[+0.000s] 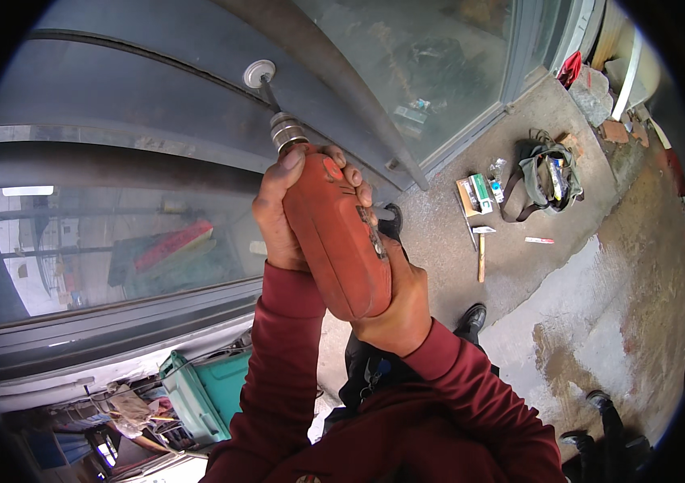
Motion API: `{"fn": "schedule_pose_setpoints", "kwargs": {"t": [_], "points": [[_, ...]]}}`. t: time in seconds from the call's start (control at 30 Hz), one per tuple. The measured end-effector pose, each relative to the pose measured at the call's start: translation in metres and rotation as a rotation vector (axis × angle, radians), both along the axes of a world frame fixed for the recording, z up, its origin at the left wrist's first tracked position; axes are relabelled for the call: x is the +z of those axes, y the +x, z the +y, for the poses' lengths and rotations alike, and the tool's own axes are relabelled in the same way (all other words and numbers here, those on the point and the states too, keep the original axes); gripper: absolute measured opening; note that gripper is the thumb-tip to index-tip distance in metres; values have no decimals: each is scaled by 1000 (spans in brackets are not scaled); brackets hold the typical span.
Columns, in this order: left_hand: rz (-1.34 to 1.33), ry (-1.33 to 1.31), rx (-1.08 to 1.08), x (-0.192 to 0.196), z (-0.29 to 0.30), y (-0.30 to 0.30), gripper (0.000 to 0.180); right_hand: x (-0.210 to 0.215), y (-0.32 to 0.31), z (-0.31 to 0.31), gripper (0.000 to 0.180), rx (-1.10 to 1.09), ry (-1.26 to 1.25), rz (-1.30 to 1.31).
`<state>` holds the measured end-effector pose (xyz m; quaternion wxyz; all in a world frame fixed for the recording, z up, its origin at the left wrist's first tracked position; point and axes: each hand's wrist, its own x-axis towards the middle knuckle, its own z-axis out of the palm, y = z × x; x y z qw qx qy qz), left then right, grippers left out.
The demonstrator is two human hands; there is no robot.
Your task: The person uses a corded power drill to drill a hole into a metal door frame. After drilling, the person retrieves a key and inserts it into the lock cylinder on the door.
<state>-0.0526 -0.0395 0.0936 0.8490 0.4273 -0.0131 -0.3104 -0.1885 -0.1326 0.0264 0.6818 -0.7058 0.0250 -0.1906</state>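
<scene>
A dusty orange-red power drill (328, 233) points up and away from me, gripped in both hands. My left hand (279, 211) is closed around its front, just behind the metal chuck (287, 131), with fingertips showing over the far side. Lower down, my right hand (400, 310) wraps the rear of the drill; part of its grip is hidden by the body. From the chuck a drill bit (271, 98) reaches to a round silver metal disc (255, 73) set in the grey door (173, 60). Its tip meets the disc, but how deep it goes I cannot tell.
A long dark door handle bar (358, 88) runs close beside the drill. On the concrete at right lie a hammer (482, 256), small boxes (475, 196) and an open tool bag (548, 173). A green bin (205, 394) stands lower left. Another person's legs (612, 427) show lower right.
</scene>
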Motion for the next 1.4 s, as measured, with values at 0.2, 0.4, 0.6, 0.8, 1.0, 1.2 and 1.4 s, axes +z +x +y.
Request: {"fn": "schedule_pose_setpoints", "kwargs": {"t": [0.2, 0.4, 0.6, 0.8, 1.0, 1.2, 1.4], "points": [[-8, 7, 0, -1, 3, 1, 49, 1, 0, 3, 81, -5, -34, 6], [-2, -13, -20, 0, 7, 2, 51, 3, 1, 8, 81, -20, -33, -16], [-23, 12, -29, 0, 9, 3, 51, 2, 0, 12, 81, -24, -44, -19], [-26, -2, -36, -2, 12, 3, 51, 1, -1, 15, 82, -17, -40, 19], [-26, 6, -35, -1, 12, 4, 50, 2, 0, 17, 81, -25, -30, 18], [37, 52, 45, 3, -2, -4, 47, 1, -3, 0, 73, 33, 26, 90], [1, 126, 179, -2, -29, -2, 45, -2, 3, -27, 48, 55, 120, 101]]}}
